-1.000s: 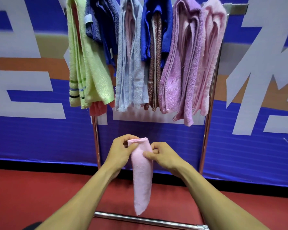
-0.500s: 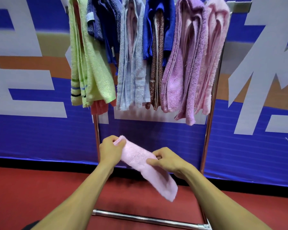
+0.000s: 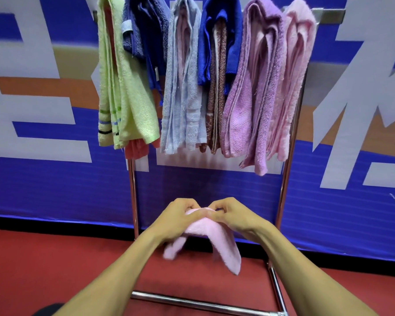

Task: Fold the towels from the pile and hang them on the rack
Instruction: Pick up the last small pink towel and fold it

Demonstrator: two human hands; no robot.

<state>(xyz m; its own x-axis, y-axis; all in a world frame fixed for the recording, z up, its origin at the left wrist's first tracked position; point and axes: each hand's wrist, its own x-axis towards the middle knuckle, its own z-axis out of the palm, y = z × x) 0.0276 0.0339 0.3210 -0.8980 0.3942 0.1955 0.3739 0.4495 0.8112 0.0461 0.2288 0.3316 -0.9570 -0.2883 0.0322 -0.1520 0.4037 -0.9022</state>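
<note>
Pink towel [image 3: 217, 233] droops in two tails, pinched at its top fold by left hand [image 3: 176, 218] and right hand [image 3: 232, 216], near the metal rack [image 3: 287, 174] crowded with hung towels [image 3: 185, 87].

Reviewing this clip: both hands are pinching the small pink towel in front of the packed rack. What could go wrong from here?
1. The pink towel is pinched only at its top by the left hand and right hand; both ends droop loose, so the fold may come undone.
2. The rack rail looks crowded; the bare stretch shows only right of the light pink towel, so squeezing in could dislodge it.
</note>
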